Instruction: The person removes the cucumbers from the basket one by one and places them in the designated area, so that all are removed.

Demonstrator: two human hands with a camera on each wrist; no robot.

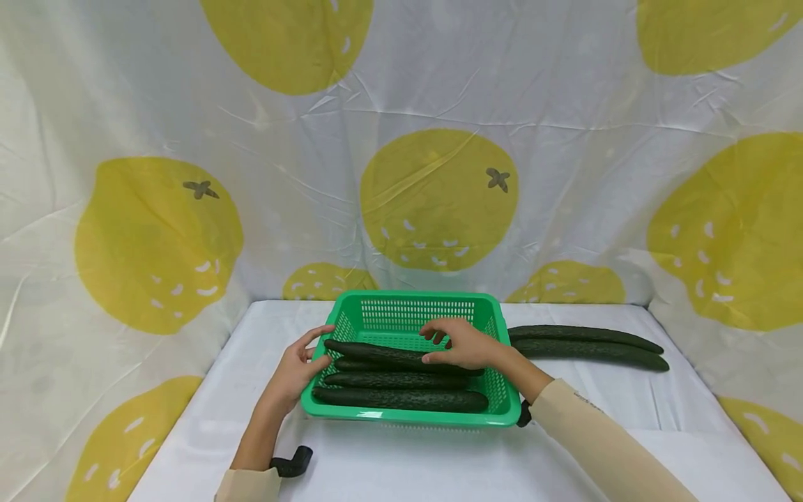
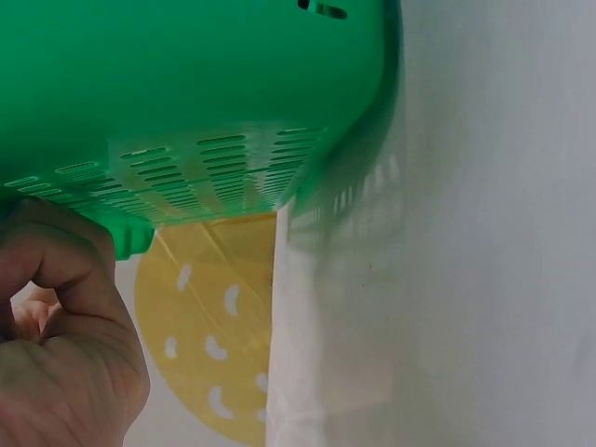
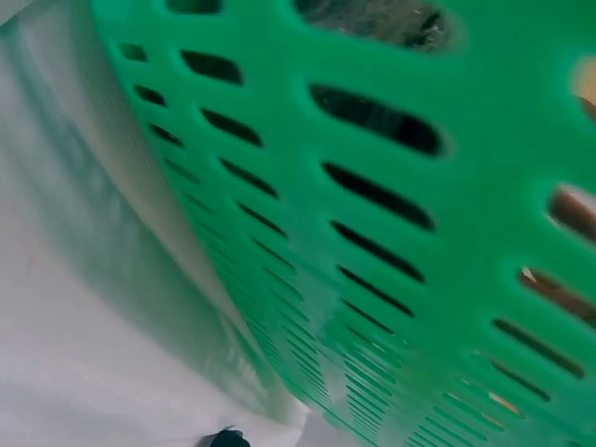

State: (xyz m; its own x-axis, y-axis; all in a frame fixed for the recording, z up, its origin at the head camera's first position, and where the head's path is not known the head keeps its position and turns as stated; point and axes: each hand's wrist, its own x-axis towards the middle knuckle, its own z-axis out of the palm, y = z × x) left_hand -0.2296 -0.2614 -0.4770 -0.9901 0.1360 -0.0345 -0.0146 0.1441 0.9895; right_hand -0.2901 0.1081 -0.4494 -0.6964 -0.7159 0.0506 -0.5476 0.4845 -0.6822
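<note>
Several long dark-green cucumbers (image 1: 401,399) lie side by side in a green plastic basket (image 1: 433,418), the rearmost one resting on another. My left hand (image 1: 295,373) grips the basket's left rim, its thumb and a finger reaching over the edge. Curled fingers of the left hand (image 2: 70,345) show beside the basket wall (image 2: 214,84) in the left wrist view. Over the rearmost cucumber's right part hovers my right hand (image 1: 461,343), fingers loosely bent and thumb close to it; contact is unclear. The perforated basket wall (image 3: 307,214) hides most of that hand in the right wrist view.
Two more cucumbers (image 1: 590,346) lie on the white tablecloth (image 1: 627,411) to the right of the basket. A cloth printed with lemons (image 1: 439,199) hangs behind and at both sides. Black wrist devices (image 1: 293,461) are worn below the hands.
</note>
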